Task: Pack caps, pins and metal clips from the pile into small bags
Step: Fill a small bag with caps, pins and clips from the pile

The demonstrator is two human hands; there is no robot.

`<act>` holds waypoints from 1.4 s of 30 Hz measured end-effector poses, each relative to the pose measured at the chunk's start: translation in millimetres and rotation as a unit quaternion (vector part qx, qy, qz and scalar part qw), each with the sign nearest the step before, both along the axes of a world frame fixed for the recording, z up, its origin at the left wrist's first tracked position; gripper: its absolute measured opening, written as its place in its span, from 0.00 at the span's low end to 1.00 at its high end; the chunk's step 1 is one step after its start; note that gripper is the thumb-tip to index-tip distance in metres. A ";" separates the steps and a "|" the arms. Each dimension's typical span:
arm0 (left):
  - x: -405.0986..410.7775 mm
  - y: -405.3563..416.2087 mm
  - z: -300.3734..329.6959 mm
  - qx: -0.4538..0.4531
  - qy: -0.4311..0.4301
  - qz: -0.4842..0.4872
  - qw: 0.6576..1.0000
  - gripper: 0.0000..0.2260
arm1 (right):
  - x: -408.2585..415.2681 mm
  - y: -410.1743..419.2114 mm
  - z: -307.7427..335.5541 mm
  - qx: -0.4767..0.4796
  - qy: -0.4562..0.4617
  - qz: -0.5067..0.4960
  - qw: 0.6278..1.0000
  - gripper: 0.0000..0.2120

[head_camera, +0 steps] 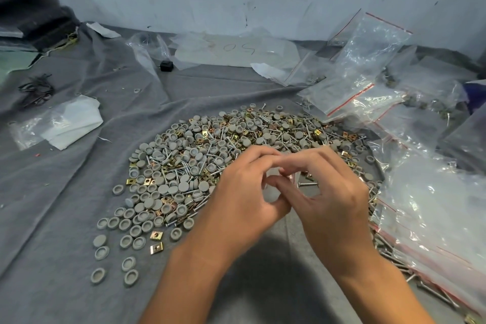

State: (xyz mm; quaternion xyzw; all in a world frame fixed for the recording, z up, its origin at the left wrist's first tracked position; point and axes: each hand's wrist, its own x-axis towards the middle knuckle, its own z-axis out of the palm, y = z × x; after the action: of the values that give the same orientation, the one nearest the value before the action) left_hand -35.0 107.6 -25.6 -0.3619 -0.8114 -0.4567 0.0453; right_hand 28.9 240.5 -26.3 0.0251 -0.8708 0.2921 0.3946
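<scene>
clear plastic, seemingly a small bag [273,187], sits pinched between the left hand [244,192] and right hand [326,192], which meet fingertip to fingertip low over the near edge of the pile [223,144]. i cannot tell what the bag holds. beyond and left of both hands the pile spreads across grey cloth [52,205]: grey round caps, silver pins lying every way, brassy square clips. empty bags [368,60] lie far right, nearer the right hand.
</scene>
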 end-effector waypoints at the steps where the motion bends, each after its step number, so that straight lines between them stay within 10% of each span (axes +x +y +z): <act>1: 0.1 -0.3 0.5 0.000 0.001 0.001 1.000 0.19 | 0.1 1.1 0.3 -0.007 0.003 0.000 1.000 0.08; 7: -3.1 -8.0 7.4 0.027 0.010 0.059 0.998 0.20 | -7.3 19.1 -3.0 -0.045 0.002 -0.039 0.998 0.06; 15: -14.3 -33.8 10.9 0.113 0.178 0.231 0.950 0.18 | -14.5 50.1 -37.0 0.065 -0.357 -0.127 0.923 0.10; 42: -20.7 -16.1 -16.4 -0.118 0.016 0.146 0.982 0.21 | -41.9 10.2 -48.8 0.117 -0.288 -0.043 0.949 0.11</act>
State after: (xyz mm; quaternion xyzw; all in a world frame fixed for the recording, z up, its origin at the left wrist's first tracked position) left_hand -55.7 91.5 -41.9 -0.2493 -0.9029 -0.3405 0.0818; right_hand -13.0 250.7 -75.2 -0.0513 -0.9758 0.1659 0.1332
